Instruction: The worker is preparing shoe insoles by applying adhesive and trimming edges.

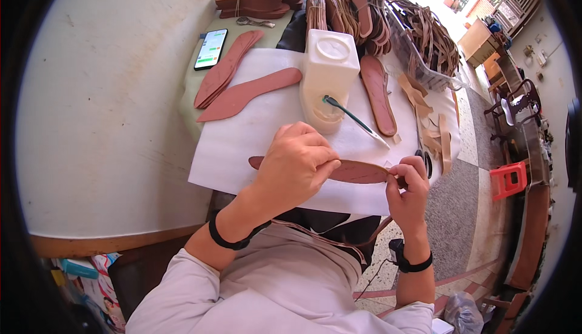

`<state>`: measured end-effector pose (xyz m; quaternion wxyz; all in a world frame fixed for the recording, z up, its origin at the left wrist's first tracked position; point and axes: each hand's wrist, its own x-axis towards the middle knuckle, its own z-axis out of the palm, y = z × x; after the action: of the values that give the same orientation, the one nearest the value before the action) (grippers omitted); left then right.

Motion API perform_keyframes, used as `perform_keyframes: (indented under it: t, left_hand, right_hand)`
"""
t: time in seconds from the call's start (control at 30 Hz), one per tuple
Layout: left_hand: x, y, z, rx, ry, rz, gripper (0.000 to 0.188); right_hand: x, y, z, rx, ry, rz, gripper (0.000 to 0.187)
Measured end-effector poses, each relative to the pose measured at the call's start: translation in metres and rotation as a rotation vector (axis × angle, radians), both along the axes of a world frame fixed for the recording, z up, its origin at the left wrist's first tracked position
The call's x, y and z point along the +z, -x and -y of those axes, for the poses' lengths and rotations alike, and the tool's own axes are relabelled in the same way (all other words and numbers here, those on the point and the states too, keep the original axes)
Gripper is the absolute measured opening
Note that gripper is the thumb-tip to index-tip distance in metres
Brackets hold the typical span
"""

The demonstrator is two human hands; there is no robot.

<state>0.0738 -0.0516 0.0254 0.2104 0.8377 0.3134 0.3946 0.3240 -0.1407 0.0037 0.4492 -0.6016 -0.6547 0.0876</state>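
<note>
Insole in both hands, phone showing message bubbles

Probably a workshop: bundled insoles.

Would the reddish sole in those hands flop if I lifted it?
Probably not much: the sole reaches from the left hand to the right hand without obvious sagging. Its thin edge suggests it may bend a little. Being slim, it's likely light too.

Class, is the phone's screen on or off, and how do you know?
On: the phone screen is lit, showing white areas and green patches.
</note>
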Motion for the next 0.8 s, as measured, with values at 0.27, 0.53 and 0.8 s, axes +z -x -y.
perform_keyframes:
  t: [0.27, 0.53, 0.8]
  left_hand:
    - [0.04, -0.007, 0.023, -0.053, -0.133, 0.068, 0.017]
    - [0.044, -0.003, 0.045, -0.151, -0.16, -0.036, 0.015]
    - [0.052, 0.019, 0.051, -0.116, -0.182, -0.113, 0.013]
  right_hand:
    - [0.048, 0.031, 0.019, 0.024, -0.057, 0.08, 0.016]
    - [0.06, 0.06, 0.03, 0.13, -0.124, 0.067, 0.016]
    - [0.068, 0.047, 0.034, 0.24, 0.479, -0.43, 0.009]
